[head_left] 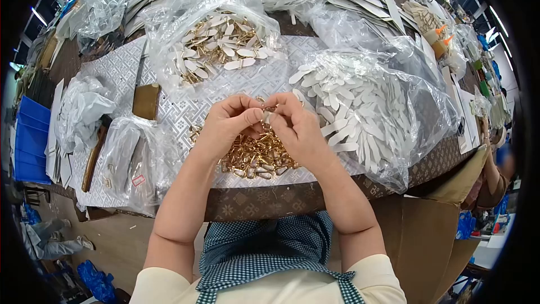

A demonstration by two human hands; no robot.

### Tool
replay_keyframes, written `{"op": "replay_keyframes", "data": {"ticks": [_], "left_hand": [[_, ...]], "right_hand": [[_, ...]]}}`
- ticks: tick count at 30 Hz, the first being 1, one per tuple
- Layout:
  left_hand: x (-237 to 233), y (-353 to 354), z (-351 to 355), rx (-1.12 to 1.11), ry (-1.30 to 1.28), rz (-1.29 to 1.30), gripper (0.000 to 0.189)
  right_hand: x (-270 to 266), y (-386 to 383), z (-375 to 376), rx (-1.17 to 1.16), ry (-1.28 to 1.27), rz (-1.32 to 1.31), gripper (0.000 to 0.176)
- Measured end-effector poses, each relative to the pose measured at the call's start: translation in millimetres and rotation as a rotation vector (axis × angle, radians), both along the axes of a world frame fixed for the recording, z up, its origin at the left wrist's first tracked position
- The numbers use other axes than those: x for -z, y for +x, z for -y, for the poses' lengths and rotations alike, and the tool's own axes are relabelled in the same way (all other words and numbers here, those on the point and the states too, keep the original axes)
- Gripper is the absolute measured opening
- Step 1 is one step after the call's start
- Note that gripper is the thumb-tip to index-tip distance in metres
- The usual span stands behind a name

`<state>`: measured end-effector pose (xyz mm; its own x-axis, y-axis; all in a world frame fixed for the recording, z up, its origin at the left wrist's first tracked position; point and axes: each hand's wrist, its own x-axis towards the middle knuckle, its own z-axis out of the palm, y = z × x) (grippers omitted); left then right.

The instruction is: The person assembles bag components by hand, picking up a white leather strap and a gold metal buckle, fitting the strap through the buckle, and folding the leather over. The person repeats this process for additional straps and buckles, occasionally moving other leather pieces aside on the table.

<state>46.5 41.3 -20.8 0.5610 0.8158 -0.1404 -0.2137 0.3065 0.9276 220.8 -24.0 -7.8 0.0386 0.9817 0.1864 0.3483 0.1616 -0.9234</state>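
My left hand [232, 125] and my right hand [297, 128] meet over the table, thumbs and fingertips pinched together. Between them is a small white tab [268, 117] with a bit of gold metal, mostly hidden by the fingers. Just below lies a heap of gold-coloured metal clasps [256, 157]. To the right, a clear bag spills a large pile of loose white tabs [365, 101]. Beyond my hands, an open clear bag holds white tabs joined to gold clasps [225, 45].
A hammer [97, 155] with a wooden handle lies at left, beside plastic bags [135, 157] and a brown block [146, 101]. A blue bin [32, 141] stands farther left. Stacked grey sheets [365, 0] line the back. A cardboard box [416, 242] is below right; another person's arm [492, 174] shows behind.
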Motion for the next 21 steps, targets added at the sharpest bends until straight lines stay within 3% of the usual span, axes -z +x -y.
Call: {"op": "replay_keyframes", "data": {"ticks": [2, 3, 9, 12, 15, 18, 21], "left_hand": [[3, -4, -2, 0.041, -0.047, 0.016, 0.017], [5, -4, -2, 0.02, -0.042, 0.009, 0.018], [5, 3, 5, 0.024, 0.074, -0.074, 0.021], [3, 4, 5, 0.043, 0.116, -0.088, 0.02], [4, 4, 5, 0.056, 0.124, -0.108, 0.019], [2, 3, 5, 0.07, 0.107, -0.124, 0.018], [4, 3, 3, 0.069, 0.096, -0.101, 0.019]], "right_hand": [[-1, -5, 0, -0.078, -0.008, -0.091, 0.025], [-2, -4, 1, -0.088, 0.022, -0.016, 0.032], [8, -1, -3, -0.011, 0.085, 0.168, 0.031], [6, -2, -2, -0.024, -0.005, 0.095, 0.029], [9, -2, -5, -0.007, 0.213, 0.212, 0.025], [13, 1, -7, -0.03, 0.222, 0.182, 0.02], [3, 3, -3, 0.005, 0.018, 0.264, 0.023]]}}
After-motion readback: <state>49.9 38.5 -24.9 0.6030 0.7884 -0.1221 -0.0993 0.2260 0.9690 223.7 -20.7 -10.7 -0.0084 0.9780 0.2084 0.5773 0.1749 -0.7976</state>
